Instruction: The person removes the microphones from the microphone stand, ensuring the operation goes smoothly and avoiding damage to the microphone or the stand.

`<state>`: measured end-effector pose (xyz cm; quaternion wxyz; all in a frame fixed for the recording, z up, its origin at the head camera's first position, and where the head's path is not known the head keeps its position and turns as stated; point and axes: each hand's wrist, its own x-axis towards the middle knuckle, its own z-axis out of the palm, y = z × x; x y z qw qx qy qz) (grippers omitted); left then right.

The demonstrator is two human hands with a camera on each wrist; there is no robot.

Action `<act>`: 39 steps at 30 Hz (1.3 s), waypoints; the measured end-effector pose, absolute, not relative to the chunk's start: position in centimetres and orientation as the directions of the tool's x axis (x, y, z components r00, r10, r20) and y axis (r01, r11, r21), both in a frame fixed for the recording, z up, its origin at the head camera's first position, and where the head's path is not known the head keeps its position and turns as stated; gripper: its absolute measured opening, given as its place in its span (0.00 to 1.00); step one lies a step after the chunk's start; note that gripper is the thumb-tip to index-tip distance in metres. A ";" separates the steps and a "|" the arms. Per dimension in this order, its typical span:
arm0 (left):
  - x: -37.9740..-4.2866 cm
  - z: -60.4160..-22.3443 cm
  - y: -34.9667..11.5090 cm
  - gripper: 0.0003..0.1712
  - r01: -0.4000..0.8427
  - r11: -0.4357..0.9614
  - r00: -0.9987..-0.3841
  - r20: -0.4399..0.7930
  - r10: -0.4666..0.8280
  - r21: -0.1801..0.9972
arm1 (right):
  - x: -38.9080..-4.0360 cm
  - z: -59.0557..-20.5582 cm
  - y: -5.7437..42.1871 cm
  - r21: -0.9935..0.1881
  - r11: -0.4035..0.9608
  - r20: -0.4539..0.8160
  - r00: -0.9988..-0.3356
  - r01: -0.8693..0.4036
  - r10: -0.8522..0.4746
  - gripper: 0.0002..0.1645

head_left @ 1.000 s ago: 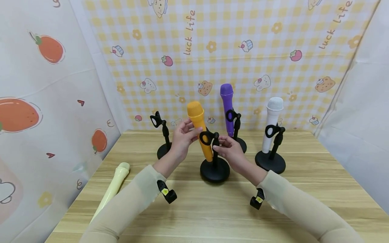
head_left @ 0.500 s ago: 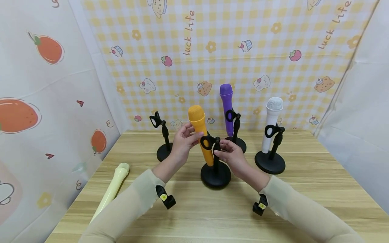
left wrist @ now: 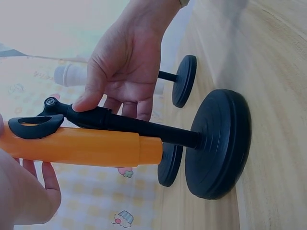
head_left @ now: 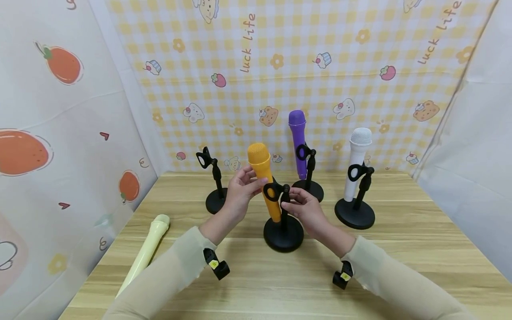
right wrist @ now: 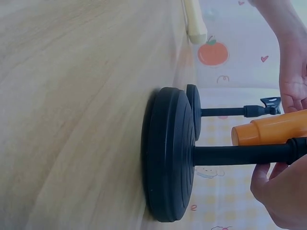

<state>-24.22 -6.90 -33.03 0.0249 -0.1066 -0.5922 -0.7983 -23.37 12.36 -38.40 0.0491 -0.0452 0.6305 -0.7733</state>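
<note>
An orange microphone sits in the clip of a black stand at mid-table, tilted, head up. My left hand pinches its body below the head, thumb in front. My right hand holds the stand's upright between thumb and fingers, just under the clip. In the left wrist view the lower end of the orange microphone lies alongside the post, above the round base. In the right wrist view the base is at the wooden surface; whether it fully touches, I cannot tell.
A purple microphone and a white microphone are in stands behind and right. A black stand with a bare clip is at back left. A pale yellow microphone lies on the wooden table by the left arm.
Both hands have brought the stand and orange microphone slightly nearer to me. The microphone's head appears lower in view. Both holds stay the same.
</note>
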 end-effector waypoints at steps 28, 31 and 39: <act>-23.9 -33.5 -7.3 0.22 0.173 -0.311 -0.971 0.216 0.107 0.935 | -23.0 -39.2 12.3 -0.986 -0.163 0.053 -0.990 -0.032 -0.130 0.17; -23.8 -33.5 -7.3 0.22 0.173 -0.308 -0.970 0.216 0.109 0.935 | -23.0 -39.3 12.3 -0.986 -0.162 0.064 -0.990 -0.042 -0.129 0.17; -23.6 -33.3 -7.2 0.23 0.172 -0.300 -0.973 0.210 0.098 0.938 | -22.8 -39.1 12.3 -0.976 -0.205 0.108 -0.983 -0.077 -0.149 0.17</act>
